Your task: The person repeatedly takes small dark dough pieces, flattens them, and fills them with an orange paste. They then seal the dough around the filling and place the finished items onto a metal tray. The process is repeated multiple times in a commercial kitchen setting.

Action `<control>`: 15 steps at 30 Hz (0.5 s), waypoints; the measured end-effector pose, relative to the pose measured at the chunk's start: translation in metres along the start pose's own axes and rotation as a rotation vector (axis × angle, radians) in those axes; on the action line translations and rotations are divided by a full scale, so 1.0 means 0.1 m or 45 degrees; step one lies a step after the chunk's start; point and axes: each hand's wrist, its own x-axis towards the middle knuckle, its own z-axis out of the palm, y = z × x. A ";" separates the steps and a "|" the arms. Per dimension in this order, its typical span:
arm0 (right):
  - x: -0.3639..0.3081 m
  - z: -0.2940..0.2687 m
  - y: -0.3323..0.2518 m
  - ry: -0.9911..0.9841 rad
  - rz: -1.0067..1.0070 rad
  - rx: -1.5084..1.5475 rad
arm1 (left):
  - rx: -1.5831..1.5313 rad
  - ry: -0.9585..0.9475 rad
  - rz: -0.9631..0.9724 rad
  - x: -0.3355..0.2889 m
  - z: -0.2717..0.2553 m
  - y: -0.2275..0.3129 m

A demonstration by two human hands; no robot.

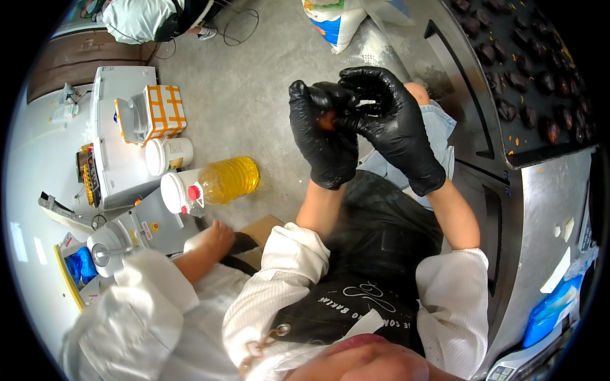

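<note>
Both my hands wear shiny black gloves and meet in front of me, above the floor. My left hand (324,136) is closed around a small reddish-brown piece (327,120), mostly hidden by the fingers. My right hand (394,124) curls in from the right, its thumb and fingertips pressed against the piece and the left hand's fingers. To the right, a dark baking tray (516,143) carries several dark, glossy, reddish-brown lumps with orange crumbs scattered among them.
The tray rests on a steel cabinet (540,209) with long handles. At left are an oil jug (232,181), white tubs (168,155), an orange-and-white box (165,111) and a white chest (124,140). A co-worker's arm (206,251) reaches in close at lower left. A sack (340,28) stands ahead.
</note>
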 end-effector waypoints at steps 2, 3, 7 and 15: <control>0.01 0.01 0.06 0.025 0.022 0.031 | 0.063 -0.060 0.036 0.03 -0.11 -0.03; 0.01 0.02 0.06 0.006 0.023 0.051 | 0.032 0.013 0.028 0.03 -0.11 -0.05; 0.02 0.03 0.05 -0.030 -0.018 0.086 | -0.043 0.117 -0.027 0.03 -0.02 -0.03; 0.07 0.10 0.15 -0.030 0.066 0.086 | 0.156 -0.214 0.103 0.06 -0.24 0.03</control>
